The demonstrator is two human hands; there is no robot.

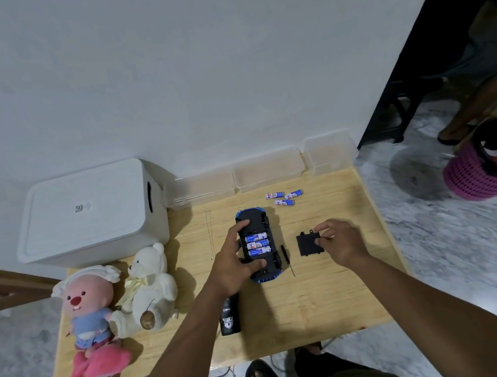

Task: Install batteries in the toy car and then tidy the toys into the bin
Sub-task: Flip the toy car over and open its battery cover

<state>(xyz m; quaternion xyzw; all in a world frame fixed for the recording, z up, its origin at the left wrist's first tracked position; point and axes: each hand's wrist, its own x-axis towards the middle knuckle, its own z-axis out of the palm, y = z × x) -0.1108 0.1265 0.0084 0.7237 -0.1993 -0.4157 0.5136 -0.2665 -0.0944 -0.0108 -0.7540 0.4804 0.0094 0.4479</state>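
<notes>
1. Toy car [254,216]: lies upside down in the middle of the wooden table [323,306], compartment open. Three fitted batteries [257,244] sit in it side by side; by my reckoning loading is done.
2. Battery cover [308,244]: off the car, flat on the table just to its right. Refitting not yet done.
3. Screwdriver [286,258]: lies between car and cover.
4. Spare batteries [284,197]: three, loose, beyond the car.
5. Bin [89,212]: white, lid on, far left corner. Nothing is packed yet.
6. Toys left out: pink-faced plush [90,312], white teddy bear [152,286], pink plush [99,365], all on the left side.
7. My left hand [235,261]: spread wide, forefinger and thumb curled over the car's two ends, steadying it.
8. My right hand [340,239]: fingers and thumb nearly closed, pinching the cover's right edge.
</notes>
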